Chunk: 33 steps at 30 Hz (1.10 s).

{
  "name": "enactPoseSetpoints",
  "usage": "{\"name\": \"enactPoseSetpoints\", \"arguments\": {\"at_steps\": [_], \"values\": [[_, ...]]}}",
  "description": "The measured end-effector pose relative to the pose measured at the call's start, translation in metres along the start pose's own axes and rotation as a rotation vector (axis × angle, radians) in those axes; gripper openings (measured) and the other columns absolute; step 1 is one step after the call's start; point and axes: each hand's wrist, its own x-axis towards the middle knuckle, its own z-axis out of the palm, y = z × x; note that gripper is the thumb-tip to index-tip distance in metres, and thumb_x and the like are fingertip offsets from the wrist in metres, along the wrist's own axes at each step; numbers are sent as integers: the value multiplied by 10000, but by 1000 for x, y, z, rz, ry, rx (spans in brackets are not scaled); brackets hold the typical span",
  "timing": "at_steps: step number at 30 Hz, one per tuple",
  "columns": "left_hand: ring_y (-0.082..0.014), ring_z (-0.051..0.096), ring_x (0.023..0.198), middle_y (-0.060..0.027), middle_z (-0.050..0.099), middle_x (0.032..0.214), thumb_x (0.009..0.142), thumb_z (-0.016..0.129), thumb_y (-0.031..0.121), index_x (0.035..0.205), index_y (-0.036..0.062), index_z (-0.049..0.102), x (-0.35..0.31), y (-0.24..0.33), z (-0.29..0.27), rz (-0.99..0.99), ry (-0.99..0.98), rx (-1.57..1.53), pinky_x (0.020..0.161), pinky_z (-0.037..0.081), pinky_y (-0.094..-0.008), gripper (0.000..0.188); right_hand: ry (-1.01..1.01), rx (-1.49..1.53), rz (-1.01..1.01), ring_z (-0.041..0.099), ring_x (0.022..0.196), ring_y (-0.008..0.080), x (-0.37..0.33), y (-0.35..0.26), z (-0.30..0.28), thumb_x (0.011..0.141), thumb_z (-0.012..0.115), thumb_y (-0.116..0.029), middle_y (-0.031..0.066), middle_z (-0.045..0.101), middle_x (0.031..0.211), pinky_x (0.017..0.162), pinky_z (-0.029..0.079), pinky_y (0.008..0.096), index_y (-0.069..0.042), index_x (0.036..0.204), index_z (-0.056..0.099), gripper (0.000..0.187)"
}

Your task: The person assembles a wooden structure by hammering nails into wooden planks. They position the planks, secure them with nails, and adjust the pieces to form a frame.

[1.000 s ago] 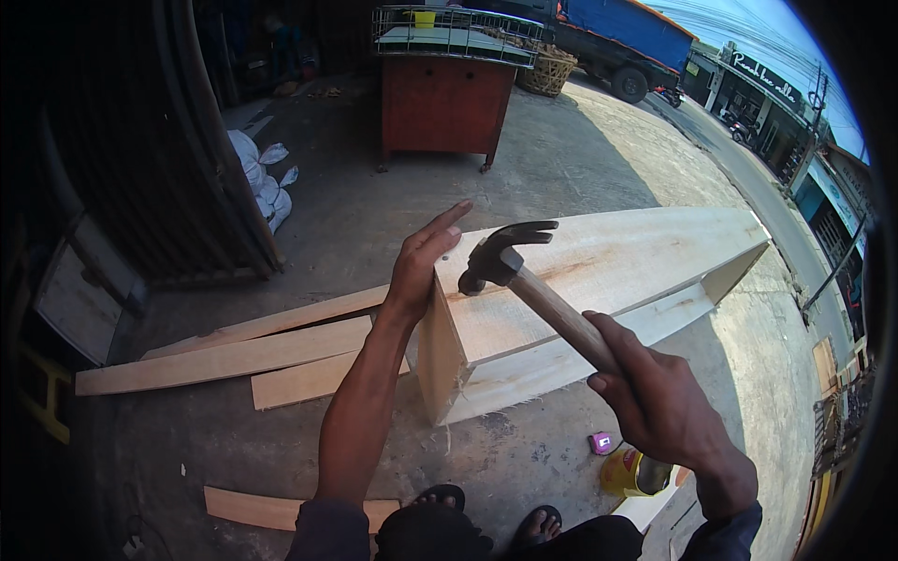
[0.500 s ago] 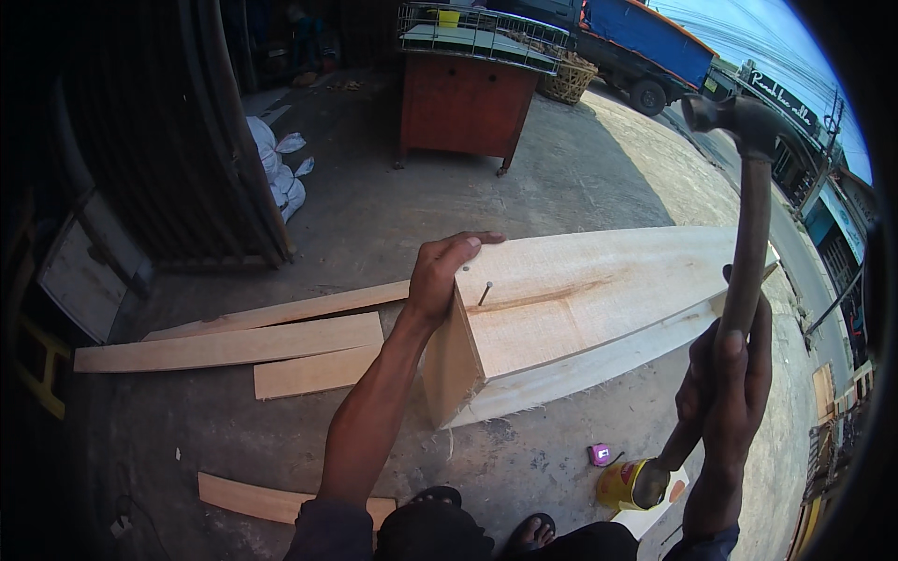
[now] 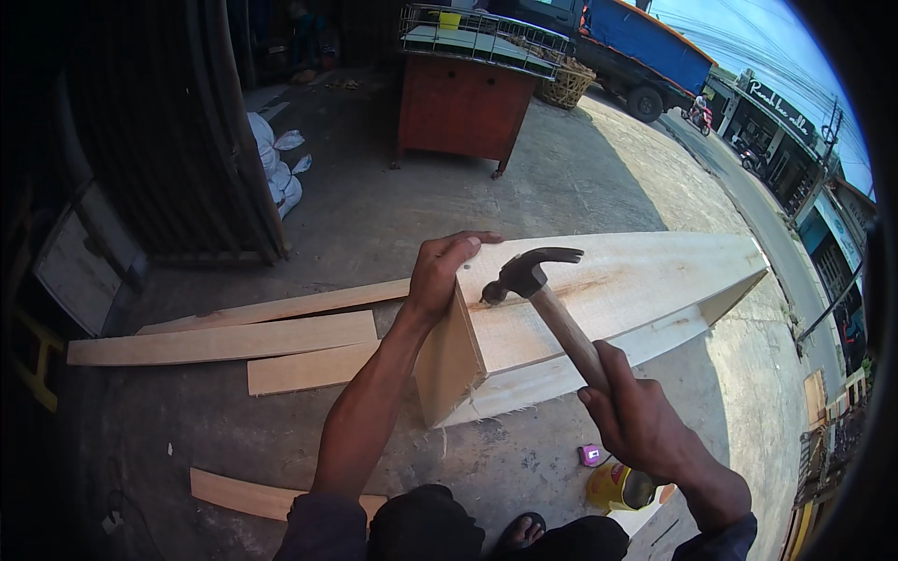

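Hammer work filled the middle of the view: a claw hammer with a dark steel head and pale wooden handle (image 3: 538, 294) had its face down on the top of a long, pale wooden trough-like box (image 3: 617, 299) that lay on the grey concrete floor (image 3: 393, 224). The right hand (image 3: 636, 416) gripped the lower part of the handle, its fingers (image 3: 599, 402) wrapped tight around the wood. The left hand (image 3: 440, 276) lay on the near corner of the box, just beside the hammer head, with its fingers (image 3: 463, 251) flat and close together over the top edge, pressing rather than closing around anything. The box's square near end faced the person and its long body tapered away to the right.

To the left of the box, 3 pale planks (image 3: 234, 341) lay side by side on the floor, and 1 more short plank (image 3: 243, 496) lay nearer the person. A small purple object (image 3: 591, 455) and a yellow can (image 3: 613, 486) sat on the floor near the right wrist. A sandalled foot (image 3: 524, 531) showed at the lower edge. Farther back stood a red-brown wooden cabinet (image 3: 458, 107) topped with a wire rack, with white sacks (image 3: 276, 164) to its left and a blue truck (image 3: 645, 47) behind it.
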Motion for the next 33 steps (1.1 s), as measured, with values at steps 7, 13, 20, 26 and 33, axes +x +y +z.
{"name": "enactPoseSetpoints", "arguments": {"at_steps": [7, 13, 20, 26, 33], "values": [[-245, 684, 1020, -194, 732, 1122, 934, 514, 259, 1173, -87, 711, -2, -3, 1, -25, 13, 17, 958, 504, -357, 465, 739, 768, -128, 651, 570, 191, 6, 1, 0, 1083, 482, -301, 93, 607, 684, 459, 460, 321, -32, 1452, 314, 487], [-237, 689, 995, -191, 737, 1095, 945, 491, 238, 1181, -79, 713, -1, -4, 0, 52, -9, 52, 932, 513, -348, 453, 450, 255, -52, 641, 579, 302, 5, 4, 1, 1073, 522, -295, 117, 627, 707, 535, 495, 378, -32, 1455, 352, 494], [-222, 688, 978, -180, 738, 1104, 953, 485, 237, 1198, -81, 705, -2, -4, 1, 9, -40, 24, 936, 514, -345, 458, 180, -57, -74, 689, 620, 370, 6, 6, 10, 1064, 512, -220, 196, 634, 695, 582, 527, 447, -39, 1393, 376, 400], [-196, 676, 1004, -173, 739, 1100, 974, 495, 208, 1177, -78, 716, -2, -8, -1, 89, -19, 27, 961, 501, -346, 414, 184, -136, -113, 680, 622, 467, 6, 4, 9, 1050, 536, -217, 235, 666, 713, 556, 530, 515, -39, 1414, 349, 446], [-198, 670, 1064, -150, 740, 1117, 983, 489, 214, 1206, -72, 707, -3, -8, -4, 50, -43, 42, 1000, 482, -333, 423, 236, 22, -11, 675, 663, 503, 2, -5, 13, 1022, 579, -196, 264, 677, 766, 613, 529, 560, -67, 1469, 302, 541]]}}
